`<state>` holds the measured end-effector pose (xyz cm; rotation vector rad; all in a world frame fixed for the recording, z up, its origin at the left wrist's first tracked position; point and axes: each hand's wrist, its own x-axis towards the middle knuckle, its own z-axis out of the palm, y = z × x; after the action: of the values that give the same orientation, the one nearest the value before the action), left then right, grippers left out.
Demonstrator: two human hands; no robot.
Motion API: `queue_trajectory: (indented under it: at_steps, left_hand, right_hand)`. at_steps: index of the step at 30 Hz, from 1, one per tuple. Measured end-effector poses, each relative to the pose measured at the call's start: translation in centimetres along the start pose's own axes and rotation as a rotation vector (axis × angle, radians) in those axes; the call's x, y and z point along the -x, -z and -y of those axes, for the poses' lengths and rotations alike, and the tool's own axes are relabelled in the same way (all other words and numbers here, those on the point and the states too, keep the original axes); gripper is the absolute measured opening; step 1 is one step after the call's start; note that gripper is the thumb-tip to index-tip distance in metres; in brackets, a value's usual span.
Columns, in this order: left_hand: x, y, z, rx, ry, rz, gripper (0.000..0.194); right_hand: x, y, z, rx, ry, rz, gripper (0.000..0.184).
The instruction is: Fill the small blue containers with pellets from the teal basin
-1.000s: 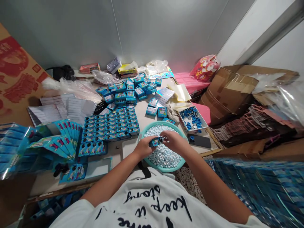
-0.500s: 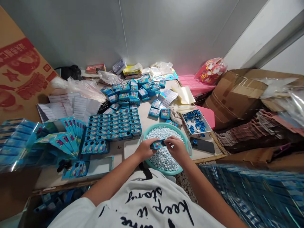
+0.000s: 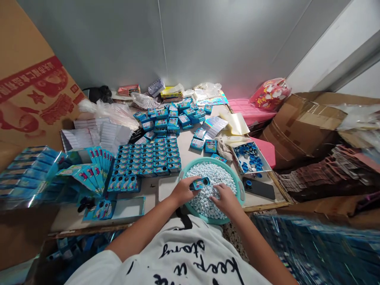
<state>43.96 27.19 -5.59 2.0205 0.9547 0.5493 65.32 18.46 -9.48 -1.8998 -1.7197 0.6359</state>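
Observation:
My left hand (image 3: pixel 183 191) grips a small blue candy box (image 3: pixel 198 184), tilted over a turquoise basin (image 3: pixel 241 189). A dark round opening shows at the box's right end. The basin is filled with small pale candies (image 3: pixel 204 204). Its fingers spread apart, my right hand (image 3: pixel 224 199) reaches down to the candies just right of the box; I make out nothing held in it. Left of the basin stand rows of similar blue boxes (image 3: pixel 145 158), and behind it more lie in a loose heap (image 3: pixel 173 116).
A white tray (image 3: pixel 268 164) of blue ring-like parts stands right of the basin, with a dark phone (image 3: pixel 259 189) in front. Fanned blue cartons (image 3: pixel 96 170) and a shallow open box (image 3: pixel 129 208) are at left. Cardboard boxes (image 3: pixel 299 122) rise at right.
My right hand has left the end of the blue box and lowered into the candies, its fingers opening. My left hand still holds the box. The view has shifted slightly.

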Motion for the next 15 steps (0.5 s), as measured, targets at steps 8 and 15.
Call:
queue_trajectory:
  at_steps: [8,15]
  left_hand:
    - [-0.3,0.2,-0.3,-0.003,0.009,0.049,0.047]
    - [-0.7,-0.1,-0.3,-0.019,0.005,0.054,0.047]
  right_hand:
    - [-2.3,-0.2,0.9,0.145,-0.032,0.219,0.023]
    - [-3.2,-0.1,1.4,0.118,-0.089,0.199,0.008]
